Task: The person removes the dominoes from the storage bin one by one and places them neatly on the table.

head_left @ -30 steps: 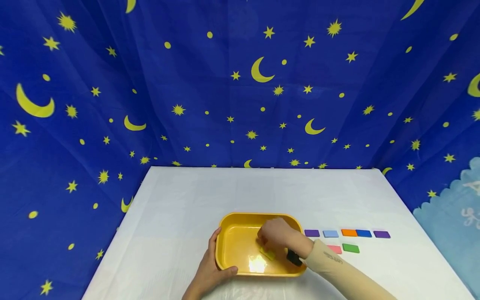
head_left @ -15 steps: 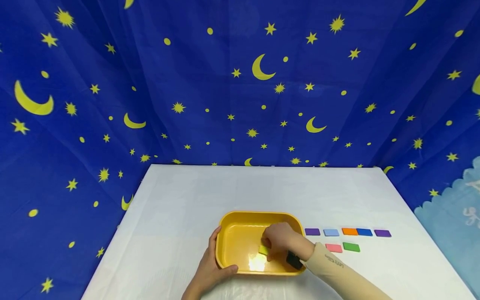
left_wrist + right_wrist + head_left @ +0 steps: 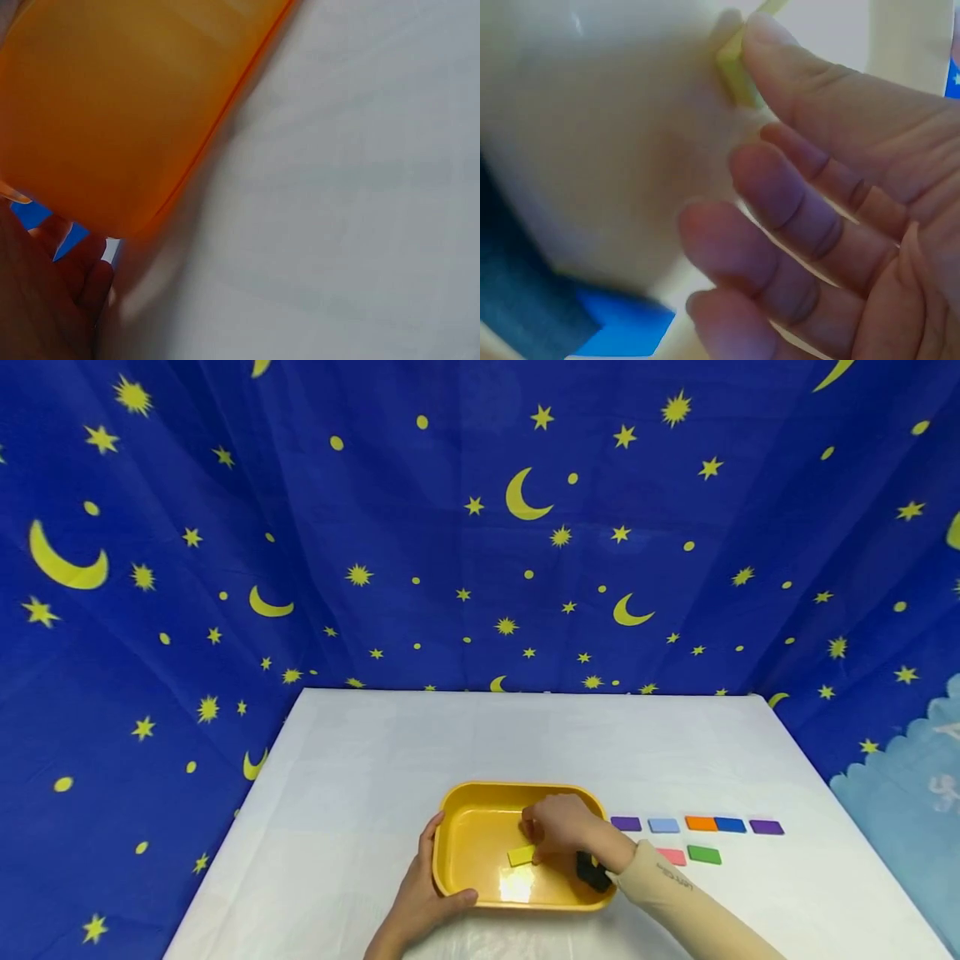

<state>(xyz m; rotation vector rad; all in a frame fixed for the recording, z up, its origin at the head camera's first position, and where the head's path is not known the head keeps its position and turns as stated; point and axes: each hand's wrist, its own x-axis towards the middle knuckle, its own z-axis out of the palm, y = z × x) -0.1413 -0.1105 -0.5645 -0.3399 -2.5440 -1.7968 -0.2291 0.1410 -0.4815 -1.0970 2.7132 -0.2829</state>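
My left hand (image 3: 429,887) holds a yellow tray (image 3: 517,787) at its left end. Its thumb lies on the near rim and its fingers are on the outer left side. Inside the tray, my right hand (image 3: 562,827) is low over the floor. A small flat yellow block (image 3: 521,856) lies there at its fingertips. From the right wrist, the thumb touches the yellow block (image 3: 739,75), while the other fingers are loosely bent and apart from it. A black object (image 3: 592,872) sits below the right wrist; its kind is unclear.
Right of the tray, flat blocks lie on the white table (image 3: 375,752): purple (image 3: 626,823), light blue (image 3: 663,825), orange (image 3: 701,822), blue (image 3: 730,825), another purple (image 3: 767,827), with pink (image 3: 672,857) and green (image 3: 704,854) nearer. A blue curtain (image 3: 450,552) hangs behind.
The yellow block has shifted slightly left on the tray floor and turned, and more of it shows. My right hand has moved a little with it. The left hand keeps its place.
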